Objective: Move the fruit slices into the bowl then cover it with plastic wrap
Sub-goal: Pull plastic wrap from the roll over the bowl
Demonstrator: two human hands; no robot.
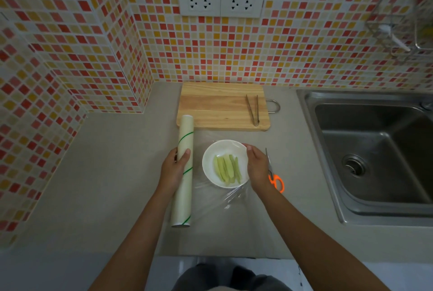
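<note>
Sitting between the two hands, the white bowl [225, 164] already holds the pale green fruit slices [226, 168], so by my reckoning the moving step is done and the covering is in hand. A sheet of plastic wrap [234, 199] runs from the roll across to the bowl; whether it lies over the rim or under the bowl I cannot tell, though it bunches in creases just nearer the person than the bowl. The left hand [174, 168] is curled round the roll of wrap [184, 171], thumb on top, pinning it to the bench [105, 173] just left of the bowl. The right hand [257, 168] rests against the bowl's right rim, fingers bent downward; what it pinches, if anything, is hidden. Just right of that hand lie orange-handled scissors [275, 179], partly under the wrist. Beyond both hands sits a wooden cutting board [220, 107], bare of fruit, with tongs [254, 110] on it. Next, I judge, the film must be cut free, so the right hand would go to the scissors while the left keeps the roll steady.
</note>
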